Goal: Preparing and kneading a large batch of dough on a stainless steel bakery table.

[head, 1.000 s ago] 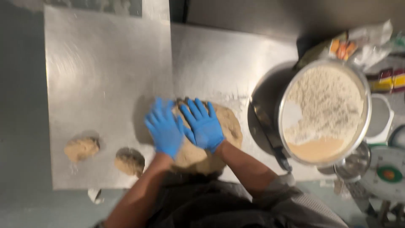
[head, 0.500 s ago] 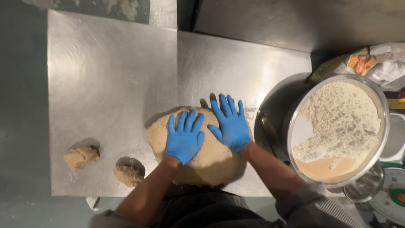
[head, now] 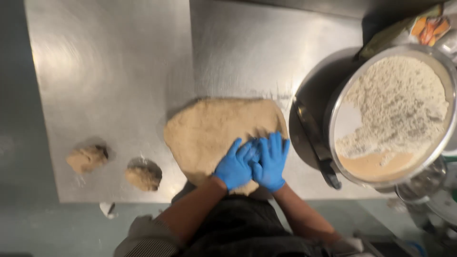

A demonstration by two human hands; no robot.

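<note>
Here, left hand (head: 235, 166) & right hand (head: 270, 162) flat, fingers spread, pressing near edge of dough slab (head: 216, 133)

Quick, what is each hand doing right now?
Left hand: open, gloved in blue, pressing flat on the dough, holding nothing.
Right hand: open, gloved in blue, pressing on the dough beside the left, holding nothing.

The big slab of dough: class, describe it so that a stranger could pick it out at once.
Start at the steel table. Left of the large bowl of flour lies the dough slab, under two blue-gloved hands. Unlike the two small lumps to its left, it is wide and flattened.
</note>
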